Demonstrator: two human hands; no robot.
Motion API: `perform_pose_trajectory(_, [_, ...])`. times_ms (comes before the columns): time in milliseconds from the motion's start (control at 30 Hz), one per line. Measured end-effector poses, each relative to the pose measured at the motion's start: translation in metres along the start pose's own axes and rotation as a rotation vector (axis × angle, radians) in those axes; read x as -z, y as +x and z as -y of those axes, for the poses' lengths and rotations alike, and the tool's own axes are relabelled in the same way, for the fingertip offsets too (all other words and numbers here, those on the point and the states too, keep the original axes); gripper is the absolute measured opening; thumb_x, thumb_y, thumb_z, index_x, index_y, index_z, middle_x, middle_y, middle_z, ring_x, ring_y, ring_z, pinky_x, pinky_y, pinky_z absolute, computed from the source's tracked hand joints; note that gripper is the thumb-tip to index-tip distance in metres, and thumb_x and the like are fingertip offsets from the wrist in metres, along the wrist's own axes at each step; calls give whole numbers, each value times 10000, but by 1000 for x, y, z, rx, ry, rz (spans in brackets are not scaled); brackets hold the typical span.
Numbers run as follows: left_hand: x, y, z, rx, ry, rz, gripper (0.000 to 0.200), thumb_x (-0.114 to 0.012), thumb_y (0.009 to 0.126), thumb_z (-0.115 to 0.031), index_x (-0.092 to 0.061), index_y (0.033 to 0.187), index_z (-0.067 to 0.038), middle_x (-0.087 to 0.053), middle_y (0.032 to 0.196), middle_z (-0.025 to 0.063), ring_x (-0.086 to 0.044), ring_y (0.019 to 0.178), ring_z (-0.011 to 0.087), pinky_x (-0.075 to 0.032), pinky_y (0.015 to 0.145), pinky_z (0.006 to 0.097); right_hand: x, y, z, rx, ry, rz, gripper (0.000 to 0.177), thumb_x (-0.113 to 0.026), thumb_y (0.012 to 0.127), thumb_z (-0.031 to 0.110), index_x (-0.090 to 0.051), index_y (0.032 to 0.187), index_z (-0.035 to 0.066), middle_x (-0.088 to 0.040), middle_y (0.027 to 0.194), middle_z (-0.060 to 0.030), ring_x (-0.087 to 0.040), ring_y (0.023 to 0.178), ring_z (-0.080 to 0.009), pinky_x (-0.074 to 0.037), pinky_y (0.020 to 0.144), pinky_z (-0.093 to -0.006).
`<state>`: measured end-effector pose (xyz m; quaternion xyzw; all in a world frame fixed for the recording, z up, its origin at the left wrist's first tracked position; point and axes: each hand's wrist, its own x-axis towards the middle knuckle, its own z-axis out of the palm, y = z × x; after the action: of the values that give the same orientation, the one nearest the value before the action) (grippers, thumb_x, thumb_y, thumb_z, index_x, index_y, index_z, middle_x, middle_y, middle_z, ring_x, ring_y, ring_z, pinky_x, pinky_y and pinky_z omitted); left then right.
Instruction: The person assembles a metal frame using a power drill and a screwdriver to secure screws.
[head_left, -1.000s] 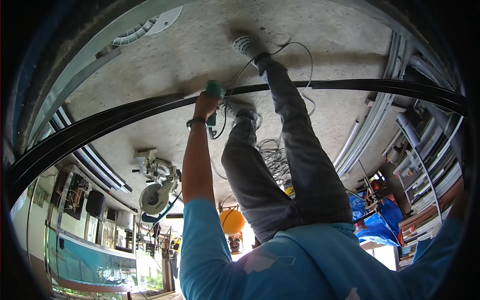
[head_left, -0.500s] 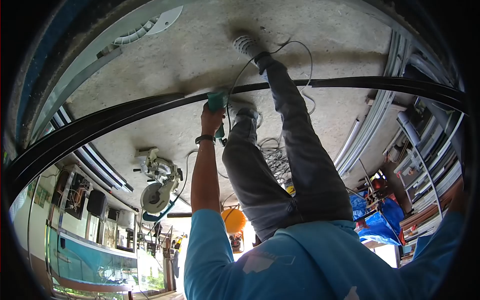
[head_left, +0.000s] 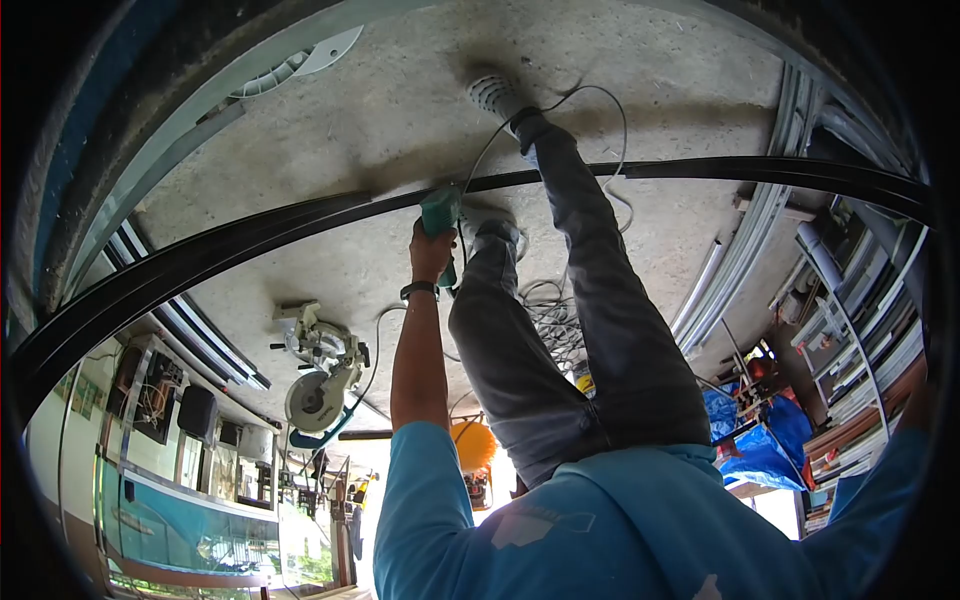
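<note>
My left hand (head_left: 432, 252) is closed around a green corded power tool (head_left: 441, 210), whose exact kind I cannot make out. The tool's head is at a long black metal or plastic profile (head_left: 560, 176), which crosses the view in front of my legs. A dark watch or band is on my left wrist. Whether the tool's tip touches the profile is hidden. My right arm in its blue sleeve (head_left: 880, 500) reaches toward the dark right edge, and the hand itself is out of sight.
A cable (head_left: 622, 130) loops around my feet, with a tangle of cord (head_left: 552, 325) behind them. On the concrete floor stands a mitre saw (head_left: 318, 385). Long profiles (head_left: 735, 260) lie at right, near a loaded rack (head_left: 860, 350) and a blue tarp (head_left: 765, 445).
My left hand and the green power tool have shifted slightly right and down in view, staying at the black profile. The whole view has drifted a little; my grip is unchanged.
</note>
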<state>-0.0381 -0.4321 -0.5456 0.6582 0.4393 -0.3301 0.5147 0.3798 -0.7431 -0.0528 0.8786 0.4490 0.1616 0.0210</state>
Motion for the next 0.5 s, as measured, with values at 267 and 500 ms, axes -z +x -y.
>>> perform_pose_trajectory(267, [2, -1, 3, 10, 69, 14, 544, -732, 794, -175, -532, 1250, 44, -726, 961, 136, -740, 743, 225, -572, 666, 359, -1, 6, -1, 10, -2, -7, 408, -720, 876, 329, -507, 1057, 31, -476, 989, -72, -508, 869, -196, -434, 771, -323])
perform_pose_trajectory(500, [-5, -4, 16, -123, 269, -56, 641, -743, 780, -192, -509, 1349, -12, -732, 934, 143, -738, 779, 252, -575, 707, 374, -2, 8, -7, 11, -3, -17, 403, -722, 875, 313, -513, 1068, 28, -482, 998, -74, -511, 882, -197, -435, 782, -322])
